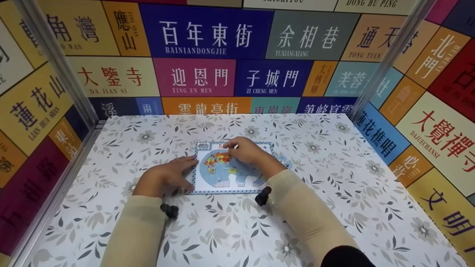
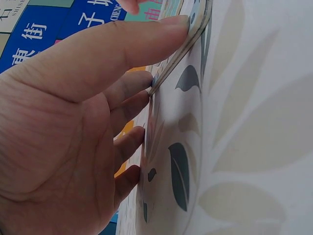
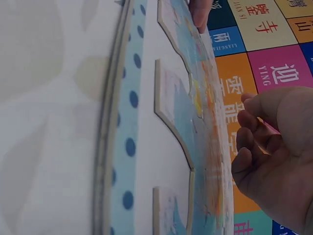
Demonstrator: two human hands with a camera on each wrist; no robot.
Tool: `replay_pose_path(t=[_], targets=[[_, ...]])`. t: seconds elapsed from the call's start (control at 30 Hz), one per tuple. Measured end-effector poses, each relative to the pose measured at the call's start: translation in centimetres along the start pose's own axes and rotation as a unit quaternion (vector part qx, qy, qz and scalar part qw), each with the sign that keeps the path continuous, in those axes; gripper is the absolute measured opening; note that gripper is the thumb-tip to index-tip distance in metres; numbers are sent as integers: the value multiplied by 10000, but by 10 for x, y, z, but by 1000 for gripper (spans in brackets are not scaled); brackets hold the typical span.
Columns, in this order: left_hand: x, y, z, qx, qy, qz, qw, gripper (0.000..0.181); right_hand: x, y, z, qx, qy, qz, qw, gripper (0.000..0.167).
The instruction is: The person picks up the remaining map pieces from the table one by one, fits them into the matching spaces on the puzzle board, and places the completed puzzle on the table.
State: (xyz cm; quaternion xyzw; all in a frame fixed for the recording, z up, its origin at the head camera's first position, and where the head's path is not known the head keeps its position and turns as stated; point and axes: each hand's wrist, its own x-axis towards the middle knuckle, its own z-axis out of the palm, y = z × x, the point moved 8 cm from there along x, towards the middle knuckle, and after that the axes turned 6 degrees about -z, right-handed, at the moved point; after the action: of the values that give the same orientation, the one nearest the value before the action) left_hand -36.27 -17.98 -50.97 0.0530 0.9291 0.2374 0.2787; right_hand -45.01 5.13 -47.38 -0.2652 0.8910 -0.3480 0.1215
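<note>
A flat jigsaw board [image 1: 230, 191] with a pale-blue dotted border lies on the table in the head view. On it is an elephant-shaped world map [image 1: 219, 174] of joined pieces, whose raised leg edges show in the right wrist view. My left hand [image 1: 167, 174] touches the board's left edge, thumb and fingers spread and fairly straight. Over the upper middle of the board is my right hand [image 1: 245, 150], its fingers curled and thumb near the forefinger. In the right wrist view, no piece shows between the fingers of that right hand [image 3: 279, 147]. Part of the map is hidden beneath it.
The table [image 1: 207, 237] has a white cover printed with grey leaves and flowers. Upright panels [image 1: 207, 31] with coloured, lettered tiles stand behind and on both sides. A dark camera mount [image 1: 170, 210] sits at the left wrist, another mount [image 1: 263, 196] at the right.
</note>
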Motion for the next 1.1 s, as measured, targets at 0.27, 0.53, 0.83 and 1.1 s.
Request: replay_pose_path(t=[0.27,0.53,0.83,1.1], targets=[[0,-3,-1,-294,-57,-201,9994,107,-24,2,-22,196,-41,-116,9997,35],[-2,-4,0,-579,-150,-410,9974,107,-49,8,-44,92,77,-32,9999,34],[-3,0,-3,-112,26,-34,9999,105,-78,36,-80,27,458,371,9983,34],[-3,-1,-1,-176,10,-113,9998,105,-103,65,-101,-127,648,540,9964,34]])
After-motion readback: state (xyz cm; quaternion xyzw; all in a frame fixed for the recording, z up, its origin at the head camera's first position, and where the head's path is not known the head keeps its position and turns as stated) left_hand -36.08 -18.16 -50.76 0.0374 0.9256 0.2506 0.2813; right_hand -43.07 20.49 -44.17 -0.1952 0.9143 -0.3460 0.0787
